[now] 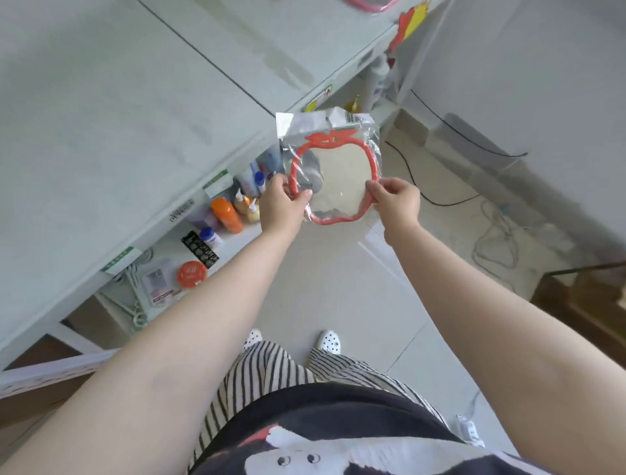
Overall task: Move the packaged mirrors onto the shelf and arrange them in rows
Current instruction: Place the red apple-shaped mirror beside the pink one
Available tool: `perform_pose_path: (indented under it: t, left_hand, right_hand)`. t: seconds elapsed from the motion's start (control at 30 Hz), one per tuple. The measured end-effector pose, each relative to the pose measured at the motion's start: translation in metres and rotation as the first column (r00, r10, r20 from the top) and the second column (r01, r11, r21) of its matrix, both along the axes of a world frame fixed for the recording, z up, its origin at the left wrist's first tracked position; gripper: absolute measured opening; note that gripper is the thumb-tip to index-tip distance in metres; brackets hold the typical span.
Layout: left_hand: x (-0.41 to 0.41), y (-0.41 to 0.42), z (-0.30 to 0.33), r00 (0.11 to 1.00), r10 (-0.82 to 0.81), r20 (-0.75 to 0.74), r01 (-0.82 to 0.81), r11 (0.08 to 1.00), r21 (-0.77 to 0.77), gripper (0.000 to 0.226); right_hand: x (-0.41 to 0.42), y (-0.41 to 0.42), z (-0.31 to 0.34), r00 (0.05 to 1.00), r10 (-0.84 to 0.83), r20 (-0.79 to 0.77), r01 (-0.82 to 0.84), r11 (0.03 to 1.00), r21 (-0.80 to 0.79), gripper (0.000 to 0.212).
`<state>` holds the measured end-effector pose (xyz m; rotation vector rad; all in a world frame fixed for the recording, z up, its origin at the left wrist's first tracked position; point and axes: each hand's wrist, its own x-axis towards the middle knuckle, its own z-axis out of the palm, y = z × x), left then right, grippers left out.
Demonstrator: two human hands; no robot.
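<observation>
A packaged mirror [338,173] with an orange-red apple-shaped frame sits in a clear plastic bag with a barcode flap at its top. It hangs in the air over the floor, just off the front edge of the pale shelf [142,118]. My left hand [283,203] pinches its left rim and my right hand [394,201] pinches its right rim. A second pink-framed mirror [367,4] shows only as a sliver at the far end of the shelf top.
The lower shelf level holds an orange bottle [227,213], small glue bottles, an orange round lid [191,274] and packaged items. Price tags line the shelf's front edge. Cables [494,237] lie on the tiled floor at right. A brown cabinet [589,298] stands at far right.
</observation>
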<state>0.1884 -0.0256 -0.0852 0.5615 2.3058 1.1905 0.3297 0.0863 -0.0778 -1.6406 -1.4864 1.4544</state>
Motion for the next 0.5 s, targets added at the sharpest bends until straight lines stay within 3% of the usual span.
perform_pose_path:
  t: [0.17, 0.5]
  left_hand:
    - [0.007, 0.047, 0.006, 0.996, -0.069, -0.058, 0.068, 0.997, -0.027, 0.023]
    - [-0.028, 0.167, 0.010, 0.984, -0.178, 0.012, 0.178, 0.984, 0.028, 0.024]
  right_hand:
    - [0.016, 0.038, -0.003, 0.996, -0.082, -0.042, 0.081, 0.997, -0.018, 0.011]
    - [-0.002, 0.140, 0.011, 0.981, -0.190, -0.025, 0.190, 0.982, -0.007, 0.014]
